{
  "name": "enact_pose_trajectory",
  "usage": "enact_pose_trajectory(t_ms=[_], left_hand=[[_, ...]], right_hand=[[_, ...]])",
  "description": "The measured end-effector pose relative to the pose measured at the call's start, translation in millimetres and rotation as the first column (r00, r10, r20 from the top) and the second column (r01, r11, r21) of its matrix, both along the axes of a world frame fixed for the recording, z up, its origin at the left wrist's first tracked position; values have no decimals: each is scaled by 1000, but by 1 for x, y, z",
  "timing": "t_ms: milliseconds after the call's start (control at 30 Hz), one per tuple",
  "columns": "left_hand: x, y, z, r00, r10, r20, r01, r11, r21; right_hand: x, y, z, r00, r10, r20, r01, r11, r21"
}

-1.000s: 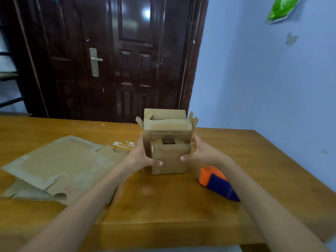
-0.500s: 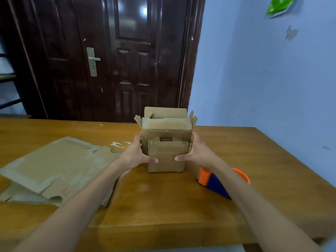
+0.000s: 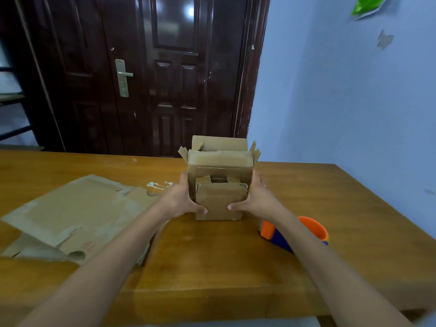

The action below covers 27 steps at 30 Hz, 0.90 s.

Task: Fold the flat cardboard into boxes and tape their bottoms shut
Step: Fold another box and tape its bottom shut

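Note:
A small folded cardboard box (image 3: 219,200) stands upright on the wooden table (image 3: 212,267), pressed against a larger open-topped cardboard box (image 3: 220,165) right behind it. My left hand (image 3: 182,200) grips the small box's left side, thumb on its front face. On the opposite side my right hand (image 3: 256,199) grips it the same way. Several flat cardboard sheets (image 3: 70,215) lie stacked at the table's left. An orange and blue tape dispenser (image 3: 295,233) lies to the right, partly hidden by my right forearm.
A dark wooden door (image 3: 165,74) stands behind the table and a pale blue wall (image 3: 342,102) runs along the right. White smears (image 3: 158,184) mark the tabletop near the sheets. The table's near edge runs below my forearms.
Both hands have slid the small box away from me until it sits against the larger box. The tape dispenser and flat sheets have stayed in place.

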State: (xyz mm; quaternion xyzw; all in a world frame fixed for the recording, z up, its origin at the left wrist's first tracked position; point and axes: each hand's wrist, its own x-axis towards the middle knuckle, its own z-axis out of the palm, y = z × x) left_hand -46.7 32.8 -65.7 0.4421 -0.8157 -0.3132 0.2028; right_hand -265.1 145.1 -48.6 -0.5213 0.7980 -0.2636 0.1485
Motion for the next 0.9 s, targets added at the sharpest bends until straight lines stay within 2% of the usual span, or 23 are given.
enact_pose_trajectory(t_ms=[200, 333, 400, 533, 633, 767, 900], left_hand=[[1, -3, 6, 999, -49, 18, 48, 997, 53], [24, -4, 20, 978, -106, 177, 103, 994, 25], [55, -7, 30, 961, -90, 261, 105, 993, -46], [138, -14, 38, 946, 55, 321, -14, 992, -127], [192, -10, 30, 926, 144, 349, -100, 985, -143], [249, -9, 9, 841, 313, 442, -240, 947, -216], [287, -16, -9, 755, 450, 478, -370, 893, -256]], right_hand=[[-2, 0, 4, 1000, -24, 1, 24, 999, 40], [-2, 14, 15, 999, -37, 30, 34, 996, 84], [2, 28, 25, 997, -66, -36, 69, 992, 102], [36, 65, 38, 966, -113, -234, 139, 986, 97], [82, 83, 31, 948, -38, -315, 51, 998, 33], [147, 71, 16, 940, 122, -319, -109, 992, 58], [196, 39, -3, 947, 245, -206, -235, 969, 71]])
